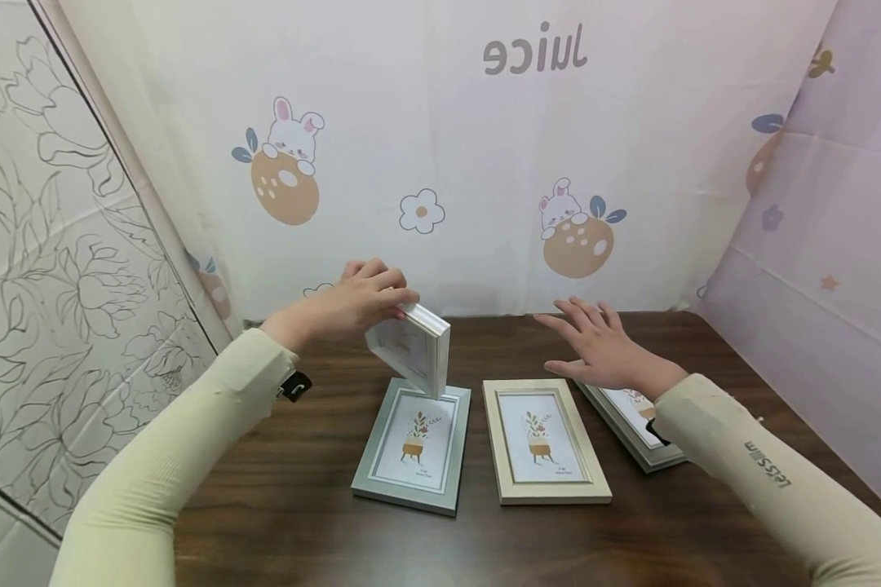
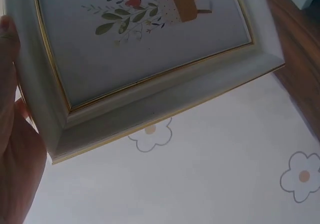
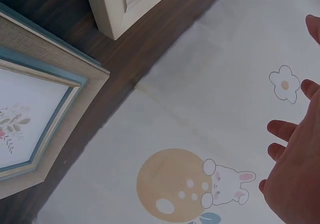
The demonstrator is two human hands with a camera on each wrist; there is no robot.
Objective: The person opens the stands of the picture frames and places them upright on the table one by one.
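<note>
My left hand (image 1: 370, 297) grips a white picture frame (image 1: 427, 342) by its upper edge and holds it tilted on edge. Its lower corner overlaps the top of a blue-grey picture frame (image 1: 413, 444) lying on the table. In the left wrist view, the held frame (image 2: 155, 97) shows a gold inner line and a flower-pot print, with part of the hand (image 2: 20, 159) at its side. With fingers spread and nothing held, my right hand (image 1: 605, 350) hovers above and between a cream picture frame (image 1: 495, 444) and the frame at the far right (image 1: 624, 436), partly hiding the latter.
The dark wooden table (image 1: 286, 473) meets a white printed curtain (image 1: 426, 269) at the back. Another curtain (image 1: 815, 269) borders the right side, and a flower-patterned panel (image 1: 81, 244) stands on the left. The right wrist view shows a linen-look frame (image 3: 75, 94) with blue trim.
</note>
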